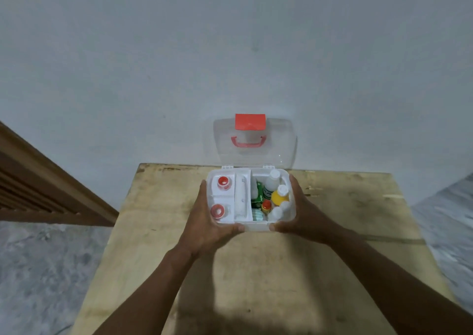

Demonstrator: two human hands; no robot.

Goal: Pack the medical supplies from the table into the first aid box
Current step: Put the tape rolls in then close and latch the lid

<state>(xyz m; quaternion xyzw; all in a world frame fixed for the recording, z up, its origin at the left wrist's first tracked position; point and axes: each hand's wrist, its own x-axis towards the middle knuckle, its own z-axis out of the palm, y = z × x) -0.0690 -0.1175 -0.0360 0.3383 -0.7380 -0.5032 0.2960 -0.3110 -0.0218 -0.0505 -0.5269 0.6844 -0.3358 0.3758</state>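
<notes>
The white first aid box (256, 227) stands open at the far middle of the wooden table (256, 270), its clear lid (279, 142) with red latch and handle upright against the wall. A white tray on the left half holds two red-and-white tape rolls (223, 183). The right half holds a white bottle (271, 182), a yellow bottle (279, 196), a small red-capped bottle (266, 205) and a green packet (259, 194). My left hand (207, 222) grips the box's left side and front edge. My right hand (302, 211) grips its right side and front edge.
A pale wall rises right behind the table. A brown wooden frame (51, 186) stands at the left. Grey stone floor (38, 270) lies on both sides of the table.
</notes>
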